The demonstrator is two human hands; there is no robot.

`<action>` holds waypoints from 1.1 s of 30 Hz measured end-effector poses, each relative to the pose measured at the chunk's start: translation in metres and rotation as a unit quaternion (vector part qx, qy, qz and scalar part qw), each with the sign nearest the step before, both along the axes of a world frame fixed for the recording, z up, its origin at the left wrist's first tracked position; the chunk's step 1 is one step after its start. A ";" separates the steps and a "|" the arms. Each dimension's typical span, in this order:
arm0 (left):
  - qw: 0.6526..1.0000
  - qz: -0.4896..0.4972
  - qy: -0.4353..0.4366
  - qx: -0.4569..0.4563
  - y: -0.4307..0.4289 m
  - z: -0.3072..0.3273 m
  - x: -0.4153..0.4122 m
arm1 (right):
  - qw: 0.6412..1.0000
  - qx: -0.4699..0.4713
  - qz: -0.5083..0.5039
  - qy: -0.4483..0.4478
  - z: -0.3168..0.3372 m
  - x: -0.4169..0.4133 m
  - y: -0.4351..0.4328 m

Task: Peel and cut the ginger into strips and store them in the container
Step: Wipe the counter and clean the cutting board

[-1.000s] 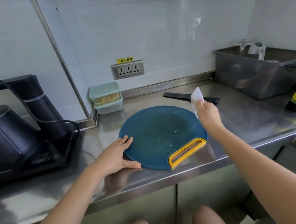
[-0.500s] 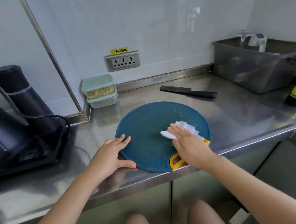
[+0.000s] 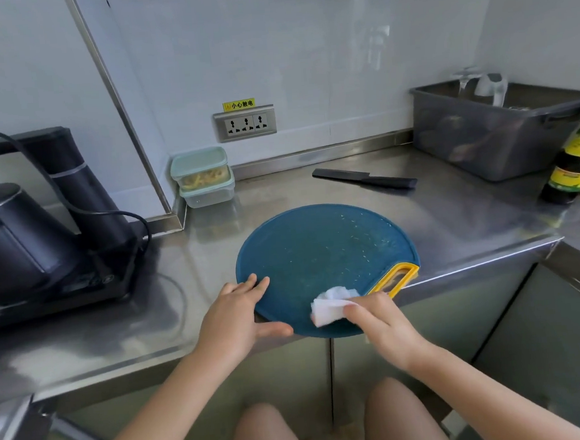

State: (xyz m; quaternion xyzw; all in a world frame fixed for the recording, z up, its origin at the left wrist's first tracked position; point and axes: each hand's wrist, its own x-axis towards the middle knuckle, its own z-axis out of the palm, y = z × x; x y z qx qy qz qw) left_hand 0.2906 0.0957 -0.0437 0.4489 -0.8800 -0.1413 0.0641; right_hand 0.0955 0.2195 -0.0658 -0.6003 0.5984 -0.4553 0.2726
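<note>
While the right grip [image 3: 381, 323] pinches a white tissue [image 3: 329, 308] down on the near rim of the blue board [image 3: 318, 252], fingers curled over the wad, watch that overhang. The board's front sticks out past the table [image 3: 198, 253] edge, so a hard press there could tip it. The loose ginger flecks [image 3: 351, 239] could also get swept onto the floor or lap instead of being caught.

Left grip [image 3: 233, 316] lies flat, fingers straight across the board's left rim w/ thumb along the near edge. It's holding nothing, just pinning; if it lifts, the board may spin or slide on the steel. A thin tissue could tear & leave lint.

Black knife [image 3: 364, 179] lies on the table behind the board, well apart from both hands. Low risk there, unless a wide wipe reaches back.

Ginger strips [image 3: 205, 179] look to be in the upper container [image 3: 198, 161], lid on. It's stacked on a second tub [image 3: 208, 194], back-left by the wall.

Writing: yellow sticker [image 3: 238, 104] above the triple socket [image 3: 246, 123] reads 小心触电. Bottle [image 3: 576, 165] far right has a yellow-green label, text too blurred to read.
</note>
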 end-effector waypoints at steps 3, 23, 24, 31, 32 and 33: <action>1.000 0.010 -0.018 -0.024 0.013 0.002 -0.003 | 0.988 0.014 0.073 -0.137 0.008 -0.001 0.011; 0.991 -0.072 -0.030 0.111 -0.030 0.016 -0.015 | 0.942 0.063 -0.310 -0.108 0.061 -0.136 -0.069; 0.990 -0.080 -0.034 0.114 -0.033 0.013 -0.013 | 0.948 0.097 -0.297 -0.055 0.049 -0.142 -0.074; 0.994 -0.072 -0.001 0.079 -0.034 -0.003 -0.008 | 0.966 0.011 -0.013 0.258 0.013 -0.050 -0.033; 0.994 -0.072 -0.003 0.080 -0.035 -0.002 -0.009 | 0.952 -0.047 0.068 0.296 0.011 -0.031 -0.023; 0.994 -0.074 -0.008 0.082 -0.036 -0.001 -0.009 | 0.958 -0.053 0.132 0.248 0.010 -0.018 -0.014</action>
